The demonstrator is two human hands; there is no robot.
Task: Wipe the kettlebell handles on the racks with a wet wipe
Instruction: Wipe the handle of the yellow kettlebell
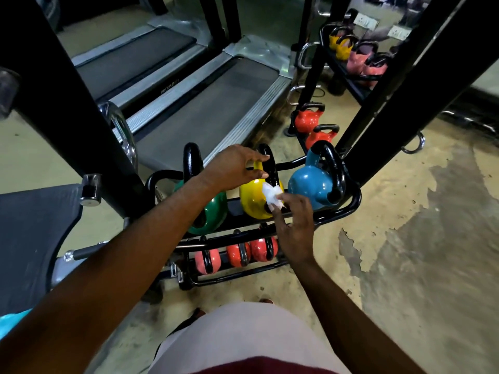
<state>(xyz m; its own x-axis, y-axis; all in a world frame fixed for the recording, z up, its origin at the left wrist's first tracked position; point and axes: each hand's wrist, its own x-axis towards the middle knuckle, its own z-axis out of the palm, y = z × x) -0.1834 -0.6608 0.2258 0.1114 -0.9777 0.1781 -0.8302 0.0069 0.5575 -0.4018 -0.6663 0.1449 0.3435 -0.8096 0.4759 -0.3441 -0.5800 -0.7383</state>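
A low black rack [348, 209] carries a green kettlebell [213, 211], a yellow kettlebell [252, 198] and a blue kettlebell [310, 184] on its top shelf, all with black handles. Several small red kettlebells [235, 255] sit on the shelf below. My right hand [294, 228] pinches a crumpled white wet wipe [272, 195] against the yellow kettlebell, beside the base of its handle [270, 163]. My left hand [235, 166] hovers over that handle with fingers spread, holding nothing.
Two treadmills [205, 109] lie beyond the rack. Black machine uprights [62, 98] stand left and right [405, 87]. A mirror at the back right shows another kettlebell rack [351, 55], with red kettlebells [310, 120] below it. A padded seat [29, 233] is at left. Worn concrete floor [418, 238] spreads to the right.
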